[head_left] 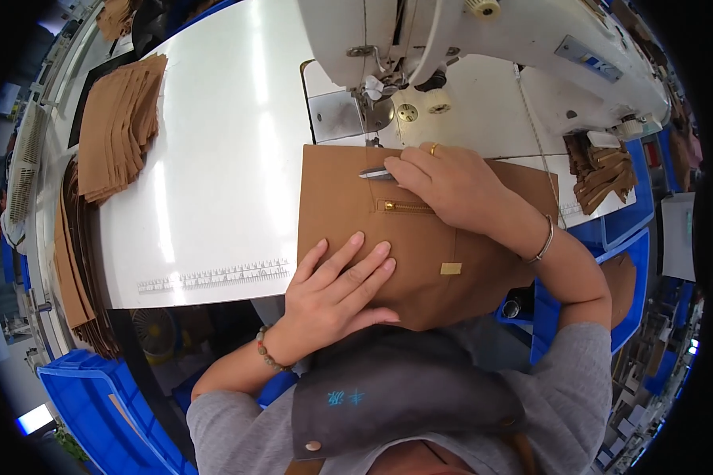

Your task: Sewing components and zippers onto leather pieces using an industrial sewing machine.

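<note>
A brown fabric panel [333, 186] lies on the white sewing table, its far edge close to the needle and presser foot [372, 141]. Set into the panel is a short brass zipper [408, 207], with a small yellow tab [451, 268] nearer to me. My left hand [337, 289] rests flat on the panel's near left part, fingers spread. Above the zipper, my right hand [451, 186] is closed around small thread snips [375, 172]. Only their pointed metal blades show; the handle is hidden in my palm.
The white sewing machine [547, 39] spans the far right. Stacked brown pieces [119, 127] lie at the far left, and more strips [75, 261] hang over the table's left edge. Brown bundles [602, 170] sit at right. Blue bins [107, 404] stand on both sides below the table.
</note>
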Demonstrator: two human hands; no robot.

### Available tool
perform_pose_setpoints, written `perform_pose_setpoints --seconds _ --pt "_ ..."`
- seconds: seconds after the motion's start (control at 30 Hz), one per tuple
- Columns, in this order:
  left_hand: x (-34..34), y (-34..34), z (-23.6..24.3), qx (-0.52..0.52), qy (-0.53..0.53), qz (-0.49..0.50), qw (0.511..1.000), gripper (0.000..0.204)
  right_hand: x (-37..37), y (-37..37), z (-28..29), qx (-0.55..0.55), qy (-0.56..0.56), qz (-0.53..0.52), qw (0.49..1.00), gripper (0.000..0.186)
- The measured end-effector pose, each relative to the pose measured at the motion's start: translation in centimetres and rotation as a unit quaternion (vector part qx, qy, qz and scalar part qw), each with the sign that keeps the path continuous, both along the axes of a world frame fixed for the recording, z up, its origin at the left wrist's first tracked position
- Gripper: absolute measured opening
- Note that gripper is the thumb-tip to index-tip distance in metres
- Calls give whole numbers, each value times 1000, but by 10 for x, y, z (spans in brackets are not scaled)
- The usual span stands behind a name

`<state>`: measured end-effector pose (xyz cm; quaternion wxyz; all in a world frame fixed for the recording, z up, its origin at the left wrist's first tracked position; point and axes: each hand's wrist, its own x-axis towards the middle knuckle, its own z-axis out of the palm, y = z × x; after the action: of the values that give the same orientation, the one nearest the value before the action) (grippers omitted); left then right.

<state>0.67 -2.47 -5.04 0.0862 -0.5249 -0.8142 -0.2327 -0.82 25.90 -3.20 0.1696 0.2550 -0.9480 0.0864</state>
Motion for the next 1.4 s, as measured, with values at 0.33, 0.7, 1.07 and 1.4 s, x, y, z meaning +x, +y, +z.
perform_pose_setpoints --seconds 0.33,0.7,1.07,1.4 --pt "3 -2 -5 4 22 4 1000 69 -34 22 -1 21 -5 -22 1000 14" --pt "8 -23 -13 3 68 8 998 57 47 115 29 41 -30 -239 970 25" --pt "7 -40 -15 -5 57 10 998 46 43 15 2 -105 -145 -132 975 39" --pt "-39 -57 -3 108 177 198 958 47 227 130 72 -489 468 -399 619 20"
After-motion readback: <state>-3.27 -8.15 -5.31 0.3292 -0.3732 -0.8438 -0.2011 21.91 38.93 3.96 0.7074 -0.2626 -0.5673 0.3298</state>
